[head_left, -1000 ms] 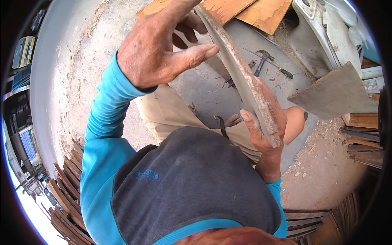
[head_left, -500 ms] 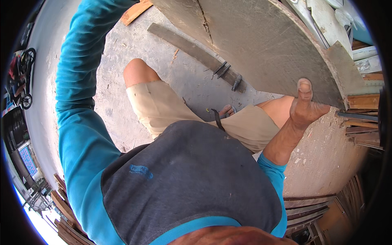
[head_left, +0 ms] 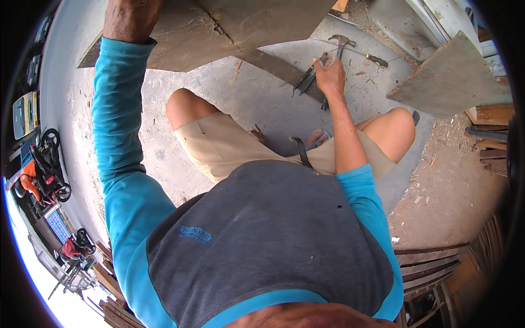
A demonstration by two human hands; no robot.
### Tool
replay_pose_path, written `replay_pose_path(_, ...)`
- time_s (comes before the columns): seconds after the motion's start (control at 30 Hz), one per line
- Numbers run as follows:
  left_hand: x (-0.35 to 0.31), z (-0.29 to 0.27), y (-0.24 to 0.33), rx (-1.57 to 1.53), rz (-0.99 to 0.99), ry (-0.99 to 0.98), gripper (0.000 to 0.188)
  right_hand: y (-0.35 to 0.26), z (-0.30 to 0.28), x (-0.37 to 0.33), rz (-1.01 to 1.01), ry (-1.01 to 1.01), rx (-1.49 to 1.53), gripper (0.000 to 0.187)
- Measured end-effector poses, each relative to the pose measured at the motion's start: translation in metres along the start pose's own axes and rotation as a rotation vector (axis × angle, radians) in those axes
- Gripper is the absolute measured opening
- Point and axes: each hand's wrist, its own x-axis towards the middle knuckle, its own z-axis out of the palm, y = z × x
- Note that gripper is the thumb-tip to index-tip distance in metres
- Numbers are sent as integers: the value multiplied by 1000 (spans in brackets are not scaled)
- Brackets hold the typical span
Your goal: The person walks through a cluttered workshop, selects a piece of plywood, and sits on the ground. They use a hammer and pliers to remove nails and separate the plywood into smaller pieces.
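A large brown wooden board [head_left: 180, 38] with a crack or joint down it stands tilted at the top left. My left hand [head_left: 131, 21] holds it near its left side, the fingertips cut off by the upper edge of the view. My right hand [head_left: 331, 77] is among the tools on the floor, over the handle of a claw hammer [head_left: 341, 41], thumb and finger apart. Beside it, dark-handled pliers [head_left: 306, 80] lie across a narrow plank [head_left: 273, 68]. A screwdriver [head_left: 376, 60] with a yellow and black grip lies right of the hammer.
A flat board piece [head_left: 448, 79] leans at the right, near stacked wood [head_left: 492, 115]. My bent knees frame the grey floor [head_left: 219, 87], strewn with wood chips. Slatted wood [head_left: 432, 262] stands at the lower right; motorbikes [head_left: 46, 169] are off to the left.
My right hand has let go of the board's right end and moved left to the tools. The board has shifted left, uncovering the hammer and screwdriver. My left hand has come into view.
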Motion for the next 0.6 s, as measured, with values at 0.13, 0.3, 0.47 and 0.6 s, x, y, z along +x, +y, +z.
replay_pose_path(0.13, -11, 7, -21, 6, -151, -23, 20, 27, 64, -4, 273, -258, -281, 82)
replay_pose_path(0.3, 4, 6, -34, 91, -117, -242, 28, 50, 93, 8, 149, -279, -288, 78)
replay_pose_path(0.47, 16, 0, -45, 254, -74, -397, 44, 39, 99, 1, 142, -120, -182, 58)
replay_pose_path(0.6, 28, 12, -54, 360, -45, -414, 47, 14, 98, -15, 409, -482, 462, 34)
